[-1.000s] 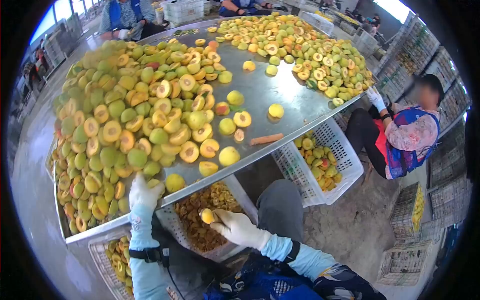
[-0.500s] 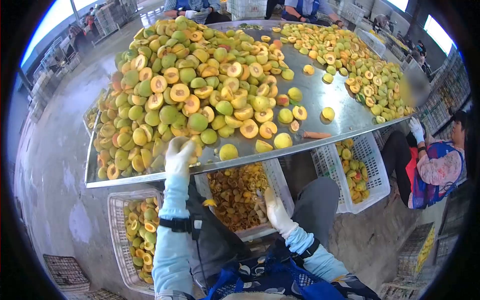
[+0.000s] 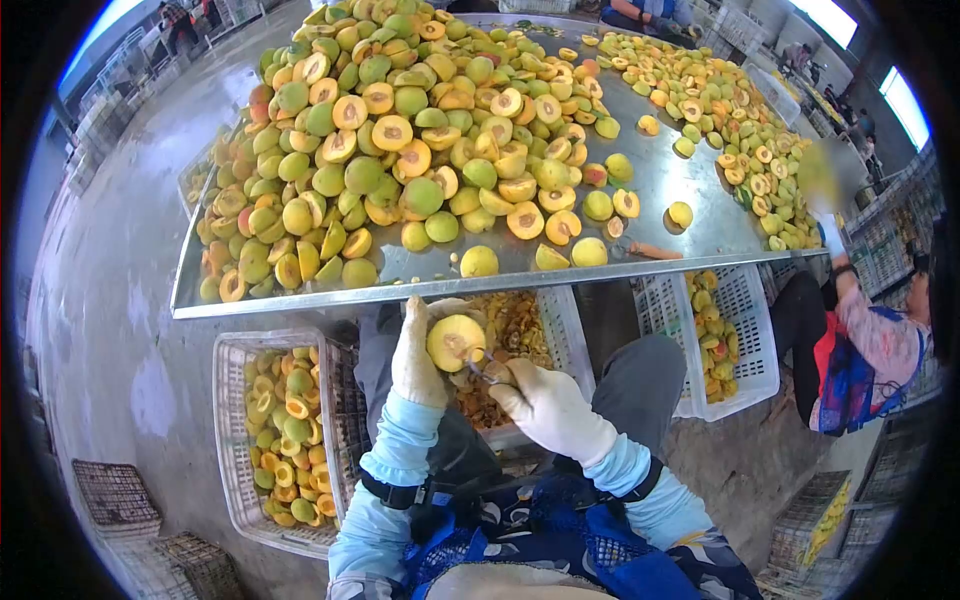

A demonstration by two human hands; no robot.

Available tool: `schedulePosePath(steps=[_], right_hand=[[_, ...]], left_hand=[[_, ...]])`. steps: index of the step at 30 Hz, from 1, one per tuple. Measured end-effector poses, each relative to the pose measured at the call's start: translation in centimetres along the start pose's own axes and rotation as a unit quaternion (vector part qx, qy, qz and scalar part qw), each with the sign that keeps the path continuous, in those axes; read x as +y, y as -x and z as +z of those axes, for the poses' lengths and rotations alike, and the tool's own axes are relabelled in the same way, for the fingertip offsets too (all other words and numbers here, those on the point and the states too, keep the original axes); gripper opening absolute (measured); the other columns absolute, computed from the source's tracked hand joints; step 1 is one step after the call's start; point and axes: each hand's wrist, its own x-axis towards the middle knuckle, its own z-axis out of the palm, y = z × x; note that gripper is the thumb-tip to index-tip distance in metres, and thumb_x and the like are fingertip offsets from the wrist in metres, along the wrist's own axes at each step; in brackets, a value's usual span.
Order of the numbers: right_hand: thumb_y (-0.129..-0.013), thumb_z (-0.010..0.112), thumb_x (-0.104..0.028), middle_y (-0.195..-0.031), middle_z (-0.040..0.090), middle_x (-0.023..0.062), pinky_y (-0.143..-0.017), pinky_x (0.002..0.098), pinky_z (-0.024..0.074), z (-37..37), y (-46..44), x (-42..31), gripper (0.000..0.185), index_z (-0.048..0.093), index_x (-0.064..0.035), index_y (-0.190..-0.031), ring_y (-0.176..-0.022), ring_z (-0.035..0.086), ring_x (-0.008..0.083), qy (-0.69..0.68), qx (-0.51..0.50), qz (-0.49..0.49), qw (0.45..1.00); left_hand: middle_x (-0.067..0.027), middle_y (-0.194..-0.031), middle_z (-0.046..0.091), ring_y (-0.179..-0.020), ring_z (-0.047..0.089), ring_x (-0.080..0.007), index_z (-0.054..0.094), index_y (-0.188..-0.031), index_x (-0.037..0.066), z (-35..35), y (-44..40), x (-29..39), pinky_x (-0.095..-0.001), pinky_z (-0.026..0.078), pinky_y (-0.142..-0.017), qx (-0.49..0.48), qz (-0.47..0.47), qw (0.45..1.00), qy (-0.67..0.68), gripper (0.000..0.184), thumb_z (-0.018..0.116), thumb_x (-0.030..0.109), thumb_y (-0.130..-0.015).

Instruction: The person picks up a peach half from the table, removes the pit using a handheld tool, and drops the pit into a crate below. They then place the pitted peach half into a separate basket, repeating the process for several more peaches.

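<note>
My left hand [image 3: 418, 360], in a white glove, is closed around a peach half [image 3: 455, 342] just below the table's front edge. Its cut face with the pit is turned up and to the right. My right hand [image 3: 558, 410], also gloved, grips a small metal pitting tool [image 3: 490, 370]. The tool's curved tip meets the cut face beside the pit; its handle is hidden in my fist. Beneath both hands stands a crate [image 3: 568, 335] holding brownish pits and scraps. A large heap of peach halves [image 3: 385, 135] covers the left of the metal table [image 3: 560, 278].
A white crate of peach halves [image 3: 222, 400] stands at lower left, another crate [image 3: 758, 345] to the right. A brown-handled tool [image 3: 655, 251] lies near the table edge. A second heap [image 3: 760, 165] is at far right. A co-worker [image 3: 865, 350] sits at right.
My left hand has come back from the heap to below the table edge with a peach half. My right hand has risen from the pit crate, bringing the tool to the fruit.
</note>
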Motion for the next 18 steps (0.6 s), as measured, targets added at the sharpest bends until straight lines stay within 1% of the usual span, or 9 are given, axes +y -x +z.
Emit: schedulePosePath(steps=[1, 2, 3, 5, 9, 11, 12, 14, 18], right_hand=[[-0.091, 0.056, -0.029, -0.071, 0.061, 0.0173, -0.053, 0.0419, 0.0479, 0.4, -0.2, -0.3, 0.027, 0.052, -0.0021, -0.09, -0.063, 0.062, 0.0354, 0.078, -0.017, -0.055, 0.995], [-0.091, 0.056, -0.03, -0.065, 0.058, 0.0157, -0.047, 0.0432, 0.0461, 0.9, -0.4, 0.0, 0.027, 0.048, -0.0038, -0.087, -0.056, 0.061, 0.0342, 0.119, 0.009, -0.076, 0.99], [-0.091, 0.056, -0.03, -0.065, 0.058, 0.0157, -0.047, 0.0432, 0.0461, 1.2, -0.7, -0.2, 0.027, 0.048, -0.0038, -0.087, -0.056, 0.061, 0.0342, 0.118, 0.007, -0.076, 0.99], [-0.092, 0.054, -0.031, -0.062, 0.058, 0.0161, -0.047, 0.0434, 0.0467, 1.4, -1.3, -0.6, 0.029, 0.048, -0.003, -0.087, -0.056, 0.061, 0.0345, 0.166, 0.001, -0.056, 0.985], [-0.092, 0.053, -0.031, -0.06, 0.058, 0.0171, -0.048, 0.0443, 0.0472, 2.1, -1.5, -0.5, 0.029, 0.048, -0.0021, -0.087, -0.057, 0.061, 0.0359, 0.169, -0.02, -0.054, 0.984], [-0.093, 0.052, -0.029, -0.065, 0.059, 0.0222, -0.053, 0.0478, 0.0475, 2.3, -1.6, -0.4, 0.029, 0.048, 0.0, -0.092, -0.063, 0.061, 0.0399, 0.081, -0.066, 0.024, 0.994], [-0.093, 0.052, -0.029, -0.065, 0.059, 0.0222, -0.053, 0.0478, 0.0475, 2.5, -1.8, -0.4, 0.029, 0.048, 0.0, -0.092, -0.063, 0.061, 0.0399, 0.082, -0.067, 0.023, 0.994], [-0.094, 0.05, -0.03, -0.064, 0.059, 0.0236, -0.053, 0.0486, 0.0477, 2.8, -1.8, -0.4, 0.032, 0.048, 0.0018, -0.092, -0.063, 0.061, 0.0413, 0.12, -0.084, 0.019, 0.989], [-0.095, 0.046, -0.033, -0.062, 0.059, 0.022, -0.055, 0.0478, 0.0487, 2.5, -2.4, 1.0, 0.036, 0.049, 0.0024, -0.091, -0.062, 0.061, 0.0402, 0.147, -0.141, -0.022, 0.979]], left_hand=[[-0.0153, -0.094, 0.065, -0.076, 0.063, -0.0224, 0.056, -0.107, 0.0, 0.5, 0.1, -0.5, -0.0257, 0.05, -0.057, 0.018, 0.032, 0.999, -0.033, 0.057, 0.034, 0.051, -0.098], [-0.0136, -0.092, 0.065, -0.078, 0.062, -0.0191, 0.058, -0.105, -0.001, 0.7, 0.2, -0.7, -0.0275, 0.051, -0.067, 0.035, 0.066, 0.995, -0.065, 0.058, 0.036, 0.052, -0.097], [-0.0136, -0.092, 0.065, -0.078, 0.062, -0.0191, 0.058, -0.105, -0.001, 0.9, 0.4, -0.5, -0.0275, 0.051, -0.067, 0.036, 0.066, 0.995, -0.064, 0.058, 0.036, 0.052, -0.097], [-0.0125, -0.09, 0.064, -0.079, 0.06, -0.0173, 0.061, -0.099, -0.003, 1.3, 0.9, -0.2, -0.027, 0.049, -0.074, 0.059, 0.083, 0.987, -0.124, 0.058, 0.036, 0.05, -0.098], [-0.013, -0.09, 0.065, -0.082, 0.06, -0.0187, 0.061, -0.096, -0.003, 1.1, 1.3, 0.2, -0.0289, 0.049, -0.078, 0.096, 0.079, 0.974, -0.189, 0.061, 0.034, 0.051, -0.098], [-0.0084, -0.084, 0.064, -0.076, 0.057, -0.0141, 0.063, -0.098, -0.002, 1.1, 1.4, -0.3, -0.0248, 0.046, -0.071, 0.112, 0.13, 0.958, -0.228, 0.054, 0.039, 0.046, -0.098], [-0.0084, -0.084, 0.064, -0.076, 0.057, -0.0141, 0.063, -0.098, -0.002, 1.1, 1.5, -0.5, -0.0248, 0.046, -0.071, 0.112, 0.131, 0.959, -0.227, 0.054, 0.039, 0.046, -0.098], [-0.0095, -0.089, 0.065, -0.079, 0.058, -0.0139, 0.064, -0.095, -0.002, 1.1, 1.7, -0.9, -0.0253, 0.046, -0.073, 0.159, 0.154, 0.929, -0.296, 0.051, 0.04, 0.042, -0.099], [-0.0079, -0.089, 0.064, -0.077, 0.056, -0.0121, 0.064, -0.095, -0.002, -0.5, 0.8, -0.5, -0.0248, 0.044, -0.069, 0.141, 0.127, 0.917, -0.351, 0.047, 0.042, 0.04, -0.099]])
